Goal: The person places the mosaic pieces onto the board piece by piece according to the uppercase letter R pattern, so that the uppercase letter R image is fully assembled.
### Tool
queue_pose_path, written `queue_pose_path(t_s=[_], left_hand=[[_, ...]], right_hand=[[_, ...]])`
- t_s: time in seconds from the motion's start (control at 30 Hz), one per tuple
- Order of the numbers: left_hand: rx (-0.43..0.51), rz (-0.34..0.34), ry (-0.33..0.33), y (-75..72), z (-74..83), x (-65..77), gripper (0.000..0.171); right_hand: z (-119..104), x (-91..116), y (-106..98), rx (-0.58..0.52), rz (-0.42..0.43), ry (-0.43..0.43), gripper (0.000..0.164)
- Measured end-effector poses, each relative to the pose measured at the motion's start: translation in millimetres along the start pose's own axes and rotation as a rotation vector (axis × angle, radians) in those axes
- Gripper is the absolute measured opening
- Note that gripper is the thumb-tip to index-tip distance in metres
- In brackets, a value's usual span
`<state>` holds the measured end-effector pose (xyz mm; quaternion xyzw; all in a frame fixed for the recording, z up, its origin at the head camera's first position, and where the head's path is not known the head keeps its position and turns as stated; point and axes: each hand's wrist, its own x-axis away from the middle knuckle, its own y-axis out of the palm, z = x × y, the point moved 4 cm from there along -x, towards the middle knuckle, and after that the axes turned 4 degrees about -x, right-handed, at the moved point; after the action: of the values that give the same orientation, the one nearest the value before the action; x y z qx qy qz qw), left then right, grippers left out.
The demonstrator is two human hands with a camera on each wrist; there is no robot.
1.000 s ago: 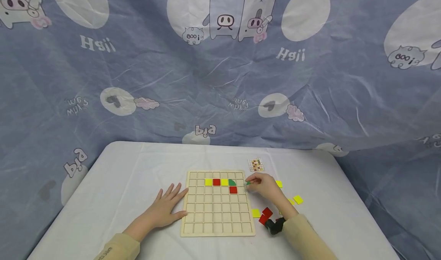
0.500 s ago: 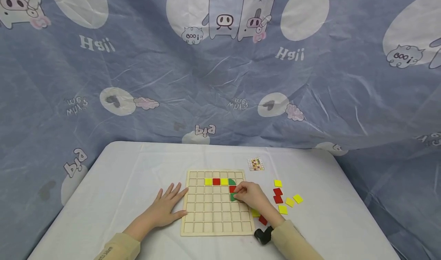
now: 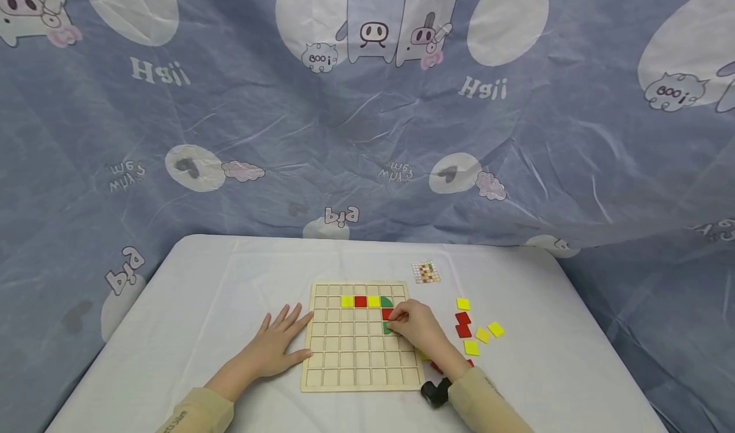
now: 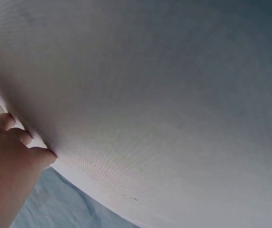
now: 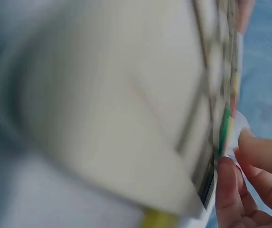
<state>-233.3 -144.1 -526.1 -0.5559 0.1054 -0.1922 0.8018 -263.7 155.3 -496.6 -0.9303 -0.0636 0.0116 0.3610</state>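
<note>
A square wooden grid board (image 3: 339,359) lies on the white table. My left hand (image 3: 274,347) is spread flat on the cloth, fingertip and thumb at the board's left edge; its fingers also show in the left wrist view. With bent fingers, my right hand (image 3: 422,328) pinches a green tile (image 3: 387,328) in a cell on the board's right side, partly hidden by the fingertips. Right above is a red tile (image 3: 387,314), and over that a green quarter-circle tile (image 3: 386,302). That row continues left with yellow (image 3: 374,301), red and yellow tiles. The right wrist view is blurred.
Loose yellow tiles (image 3: 471,347) and red tiles (image 3: 463,331) lie right of the board. A small pattern card (image 3: 426,272) sits beyond its upper right corner. A black object (image 3: 434,394) shows beside the right sleeve. A printed blue cloth (image 3: 367,133) hangs behind the table.
My right hand has moved left from beside the board, carrying the green tile into the cell below the red one. Since then it barely shifts. My left hand stays put.
</note>
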Motion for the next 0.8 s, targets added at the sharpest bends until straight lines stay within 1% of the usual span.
queue_pose_path(t_s=[0.2, 0.27, 0.4, 0.53, 0.67, 0.8], left_hand=[[-0.002, 0.000, -0.013, 0.7, -0.4, -1.0, 0.076], [-0.003, 0.000, -0.018, 1.0, -1.0, -1.1, 0.076], [-0.008, -0.004, -0.020, 1.7, -2.2, -1.3, 0.076], [-0.004, -0.006, -0.015, 2.2, -1.9, -1.9, 0.076], [-0.004, -0.008, -0.022, 2.6, -2.0, -1.7, 0.076], [-0.013, -0.007, -0.030, 2.7, -2.2, -1.4, 0.077]], right_hand=[[11.3, 2.3, -30.8, -0.081, 0.058, 0.091, 0.007], [17.9, 5.8, -40.4, -0.099, 0.060, 0.108, 0.009], [34.9, 16.3, -50.6, -0.139, 0.013, 0.130, 0.013], [51.8, 28.3, -52.0, -0.175, -0.045, 0.145, 0.020], [59.2, 38.7, -48.3, -0.118, -0.095, 0.118, 0.024], [58.5, 44.8, -42.5, 0.014, -0.106, 0.064, 0.023]])
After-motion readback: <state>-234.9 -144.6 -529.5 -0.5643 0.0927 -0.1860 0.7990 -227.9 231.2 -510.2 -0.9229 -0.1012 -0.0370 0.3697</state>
